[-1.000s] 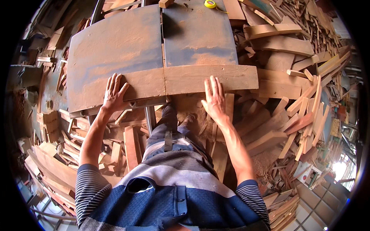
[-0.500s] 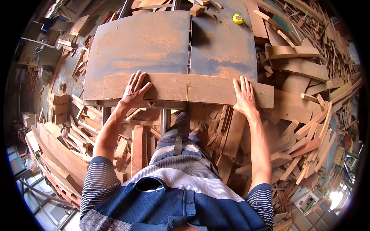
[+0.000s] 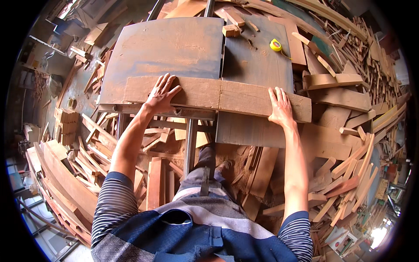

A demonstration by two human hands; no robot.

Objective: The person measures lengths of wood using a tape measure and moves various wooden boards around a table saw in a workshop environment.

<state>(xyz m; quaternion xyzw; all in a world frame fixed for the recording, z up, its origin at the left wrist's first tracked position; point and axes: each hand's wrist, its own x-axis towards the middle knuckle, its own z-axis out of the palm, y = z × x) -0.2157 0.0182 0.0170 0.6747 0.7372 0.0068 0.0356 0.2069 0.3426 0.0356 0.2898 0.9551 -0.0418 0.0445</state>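
A long, flat wooden board point(image 3: 198, 92) lies crosswise over two metal table panels. A thin line crosses it near the gap between the panels. My left hand point(image 3: 161, 96) rests on its left part, fingers stretched out and thumb apart. Toward the other end, my right hand point(image 3: 280, 107) lies over the board's near edge, with extended fingers on its top. The dusty left panel point(image 3: 170, 46) lies beyond the board. Part of the right panel point(image 3: 246, 131) shows on my side of it. Both palms' undersides are hidden.
A yellow tape measure point(image 3: 275, 45) and a small wood block point(image 3: 231, 30) sit on the right panel's far part. Wood offcuts point(image 3: 338, 81) are heaped at the right. Stacked planks point(image 3: 67, 179) and scraps crowd the lower left. A metal leg point(image 3: 190, 144) stands before me.
The right panel has slid toward me, carrying the tape measure and block. The board now slants slightly, its right end nearer me. Both hands have stayed on it.
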